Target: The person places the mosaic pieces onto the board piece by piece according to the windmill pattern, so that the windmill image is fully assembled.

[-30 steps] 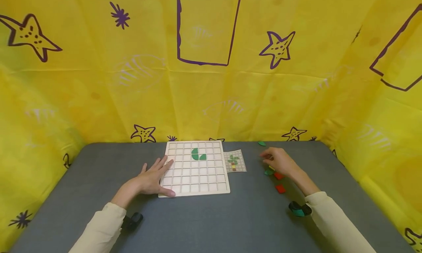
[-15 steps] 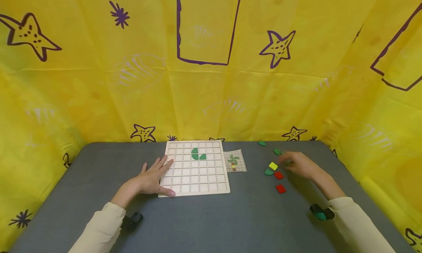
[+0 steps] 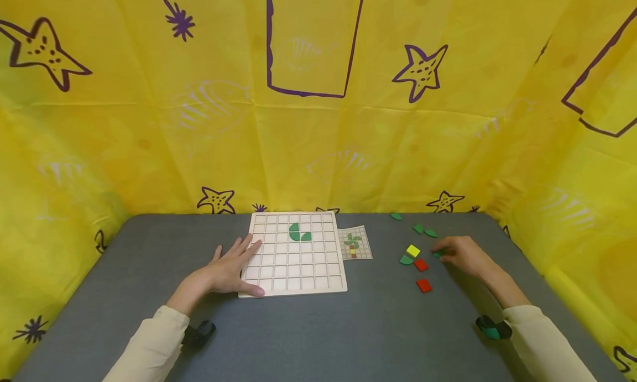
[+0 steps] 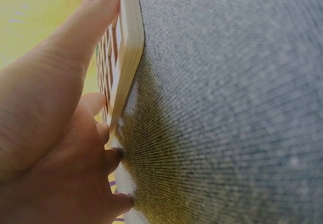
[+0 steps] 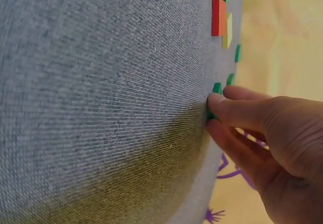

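My left hand [image 3: 225, 272] rests with spread fingers on the left edge of a pale wooden grid board [image 3: 293, 270]. Its thumb lies at the near corner; in the left wrist view the board's edge [image 4: 128, 47] runs beside the thumb. Green rounded tiles [image 3: 294, 234] sit in the board's upper cells. To the right, my right hand [image 3: 465, 256] pinches a small green tile [image 3: 438, 254] at the table surface. The right wrist view has thumb and fingertips on that green tile [image 5: 217, 88], which they partly cover.
A pattern card [image 3: 362, 244] lies against the board's right side. Right of it lie a yellow square tile [image 3: 413, 251], two red square tiles [image 3: 424, 285] and several loose green tiles [image 3: 418, 228]. A yellow printed curtain [image 3: 318, 127] hangs behind the grey table [image 3: 318, 338].
My right hand has moved right and nearer, uncovering the yellow tile and green tiles, and now pinches a green one. The left hand stays on the board.
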`<act>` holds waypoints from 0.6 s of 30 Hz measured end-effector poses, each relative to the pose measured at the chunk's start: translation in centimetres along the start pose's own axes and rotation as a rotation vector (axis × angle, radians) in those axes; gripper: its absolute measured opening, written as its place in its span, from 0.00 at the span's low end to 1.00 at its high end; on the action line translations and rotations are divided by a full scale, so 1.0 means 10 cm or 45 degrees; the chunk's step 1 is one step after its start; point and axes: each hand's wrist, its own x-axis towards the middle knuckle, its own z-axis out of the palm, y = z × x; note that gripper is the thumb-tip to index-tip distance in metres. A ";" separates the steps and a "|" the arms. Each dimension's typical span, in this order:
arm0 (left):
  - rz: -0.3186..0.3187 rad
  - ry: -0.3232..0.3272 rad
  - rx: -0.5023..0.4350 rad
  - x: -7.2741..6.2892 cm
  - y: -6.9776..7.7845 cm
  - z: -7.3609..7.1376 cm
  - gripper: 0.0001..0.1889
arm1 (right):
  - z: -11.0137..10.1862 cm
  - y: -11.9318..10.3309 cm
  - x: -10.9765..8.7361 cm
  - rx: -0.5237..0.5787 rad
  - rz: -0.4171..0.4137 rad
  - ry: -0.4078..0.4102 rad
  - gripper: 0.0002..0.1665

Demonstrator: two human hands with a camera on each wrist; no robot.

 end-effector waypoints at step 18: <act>0.007 0.000 -0.036 0.03 -0.03 0.02 0.64 | -0.13 -0.13 0.08 -0.071 0.174 0.068 0.04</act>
